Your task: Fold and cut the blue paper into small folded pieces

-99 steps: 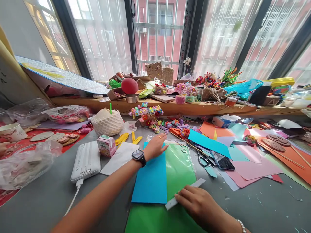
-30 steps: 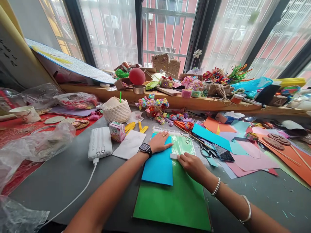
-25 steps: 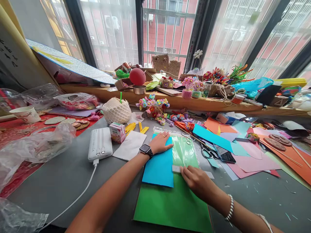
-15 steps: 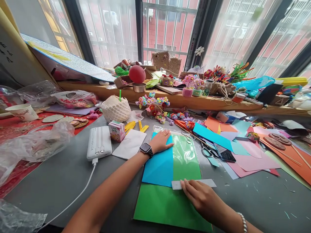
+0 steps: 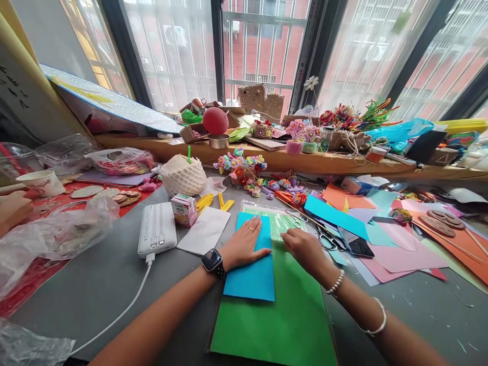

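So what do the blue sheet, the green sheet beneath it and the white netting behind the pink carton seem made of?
Blue sheet: probably matte card, going by its even colour and straight edges.
Green sheet: likely paper inside clear plastic; wrinkled glossy highlights show near its far end.
White netting: perhaps matte foam, judging by its thick mesh.

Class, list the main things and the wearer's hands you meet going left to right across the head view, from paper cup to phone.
Paper cup → power bank → drink carton → left hand on blue sheet → right hand → phone.
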